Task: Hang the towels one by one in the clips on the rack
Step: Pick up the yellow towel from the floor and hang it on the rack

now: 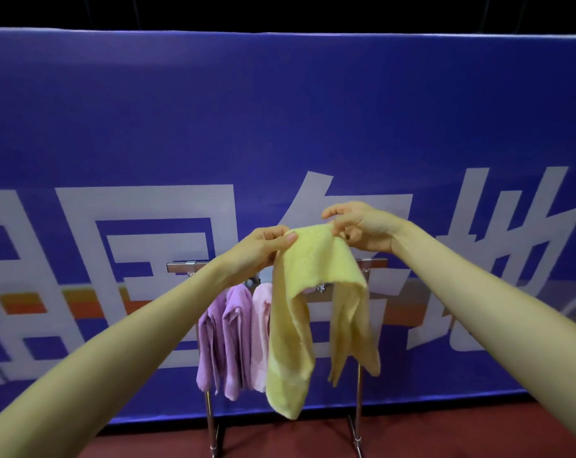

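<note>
Much of the rack (180,268) is covered: only the left stretch of its top bar, a short bit at the right end, and the two legs running down to the red floor (280,438) toward 6 o'clock can be seen, the rest lying behind the forearms and the yellow towel (308,279). The clips are hard to make out; one small metal clip (320,287) peeks from under the yellow fold, and those holding the hung towels are mostly hidden by the left wrist. Two purple towels (228,338) and a pink towel (261,332) hang side by side from the bar, at about 7 o'clock from the yellow one, the pink one partly overlapped by it. The left hand (263,247) pinches the yellow towel's upper edge between thumb and curled fingers; the right hand (359,226), at about 2 o'clock from the left, pinches the same edge with its fingertips, other fingers loosely bent. The towel is held in front of and slightly above the bar, draping down in two uneven lobes. Behind stands a blue banner (280,110) with large white Chinese characters, blurred and cut off at both sides, so not legible; an orange stripe crosses its left part.
</note>
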The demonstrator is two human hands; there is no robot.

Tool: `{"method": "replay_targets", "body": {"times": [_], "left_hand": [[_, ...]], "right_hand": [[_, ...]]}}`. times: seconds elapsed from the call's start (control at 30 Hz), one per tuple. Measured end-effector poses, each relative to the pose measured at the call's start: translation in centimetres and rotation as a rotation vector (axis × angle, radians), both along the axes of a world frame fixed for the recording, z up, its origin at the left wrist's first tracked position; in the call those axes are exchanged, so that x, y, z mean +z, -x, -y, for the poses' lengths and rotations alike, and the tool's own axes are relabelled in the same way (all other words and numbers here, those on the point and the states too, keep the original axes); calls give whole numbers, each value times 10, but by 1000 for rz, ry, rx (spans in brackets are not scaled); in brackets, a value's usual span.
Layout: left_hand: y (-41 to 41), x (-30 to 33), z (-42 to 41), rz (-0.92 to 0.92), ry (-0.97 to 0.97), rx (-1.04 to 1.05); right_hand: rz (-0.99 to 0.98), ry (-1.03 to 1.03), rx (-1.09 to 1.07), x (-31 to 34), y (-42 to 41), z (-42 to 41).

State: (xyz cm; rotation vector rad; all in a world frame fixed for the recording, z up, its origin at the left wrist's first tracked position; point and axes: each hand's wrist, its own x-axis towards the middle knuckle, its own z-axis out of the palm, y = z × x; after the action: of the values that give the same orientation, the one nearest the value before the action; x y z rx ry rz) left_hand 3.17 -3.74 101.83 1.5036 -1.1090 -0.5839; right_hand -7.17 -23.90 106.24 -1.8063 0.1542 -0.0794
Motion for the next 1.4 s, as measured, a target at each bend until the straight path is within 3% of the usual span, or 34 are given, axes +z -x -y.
{"method": "replay_targets", "body": {"times": [0.13, 0.33, 0.6, 0.8, 1.0, 1.13, 1.4], "left_hand": [[-8, -7, 6, 41, -75, 58], [-21, -30, 14, 89, -243, 54], [-50, -73, 43, 281, -373, 118], [-82, -126, 65, 404, -517, 150], [-111, -150, 84, 529, -652, 226], [-135, -159, 99, 491, -622, 339], [-162, -169, 120, 751, -672, 511]], "right_hand": [[-63, 20, 43, -17, -6, -1], [-168, 287, 47, -41, -14, 5], [-273, 167, 46, -99, -42, 22], [-373, 323, 3, -142, -69, 35], [-320, 300, -23, -174, -102, 41], [-286, 287, -141, -190, -131, 45], [-299, 739, -329, -215, -184, 50]]}}
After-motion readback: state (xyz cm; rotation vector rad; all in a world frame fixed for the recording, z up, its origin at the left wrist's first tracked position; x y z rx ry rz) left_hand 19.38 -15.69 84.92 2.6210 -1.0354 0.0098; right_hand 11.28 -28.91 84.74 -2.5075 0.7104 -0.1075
